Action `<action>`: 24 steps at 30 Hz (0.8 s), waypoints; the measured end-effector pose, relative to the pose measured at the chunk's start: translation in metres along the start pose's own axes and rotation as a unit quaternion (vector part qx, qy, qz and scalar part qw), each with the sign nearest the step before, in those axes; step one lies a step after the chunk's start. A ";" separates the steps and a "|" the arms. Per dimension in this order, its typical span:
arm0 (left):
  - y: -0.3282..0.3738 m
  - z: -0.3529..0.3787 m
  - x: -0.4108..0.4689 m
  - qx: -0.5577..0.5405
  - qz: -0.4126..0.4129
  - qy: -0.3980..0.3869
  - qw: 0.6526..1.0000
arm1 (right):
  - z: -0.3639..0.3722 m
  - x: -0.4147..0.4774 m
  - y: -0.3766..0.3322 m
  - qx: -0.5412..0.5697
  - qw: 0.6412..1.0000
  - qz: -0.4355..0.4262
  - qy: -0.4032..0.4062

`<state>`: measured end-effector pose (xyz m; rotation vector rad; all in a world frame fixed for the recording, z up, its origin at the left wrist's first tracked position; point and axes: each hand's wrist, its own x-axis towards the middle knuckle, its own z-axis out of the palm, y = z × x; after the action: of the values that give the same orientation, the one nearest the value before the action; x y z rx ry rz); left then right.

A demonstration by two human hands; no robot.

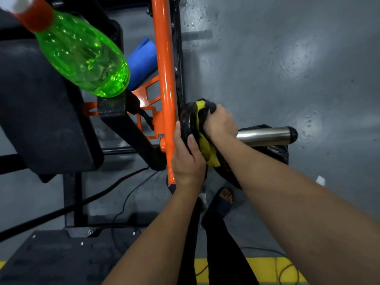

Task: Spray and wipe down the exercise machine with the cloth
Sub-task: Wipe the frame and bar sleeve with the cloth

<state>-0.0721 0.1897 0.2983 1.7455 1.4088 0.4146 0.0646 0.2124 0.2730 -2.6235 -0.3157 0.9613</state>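
Exercise machine [164, 58] fills the left of my view, with its orange upright and big black pad [41, 103], standing on the grey floor [287, 58]. Green spray bottle [82, 58], orange collar, is perched on the machine's black frame up left, neither hand on it. Black weight plate [186, 122] sits edge-on just right of the orange upright, on a steel sleeve [265, 136] that pokes out to the right. And there's the cloth [202, 120], yellow and dark, bunched against the plate's outer face. My view has the right hand [221, 124] gripping it, fingers curled over the wad, pressing it onto the plate. Left hand [187, 159] grips the plate's near rim, fingers wrapped behind it, thumb lying on the face just beside the cloth
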 end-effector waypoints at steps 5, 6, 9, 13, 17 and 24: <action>-0.006 -0.016 0.005 -0.045 -0.037 -0.044 0.997 | 0.000 0.009 -0.005 0.017 1.000 0.017 0.020; 0.000 -0.020 0.009 -0.054 -0.045 -0.039 0.997 | 0.002 0.006 0.000 0.014 0.999 -0.011 0.037; 0.034 -0.034 0.039 0.017 -0.049 -0.031 0.998 | 0.007 -0.003 0.014 0.033 0.989 -0.129 0.071; 0.061 -0.012 0.097 0.106 -0.078 -0.100 0.986 | 0.010 -0.012 0.035 0.026 0.959 -0.274 0.064; 0.057 0.013 0.122 0.166 -0.089 -0.218 0.958 | 0.011 -0.007 0.033 0.015 0.964 -0.260 0.050; 0.044 -0.007 0.088 0.070 -0.042 -0.191 0.978 | -0.001 -0.001 0.012 -0.060 0.989 -0.137 -0.008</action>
<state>-0.0209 0.2722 0.3151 1.7556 1.2496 -0.0693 0.0655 0.2011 0.2694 -2.5879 -0.7390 0.8949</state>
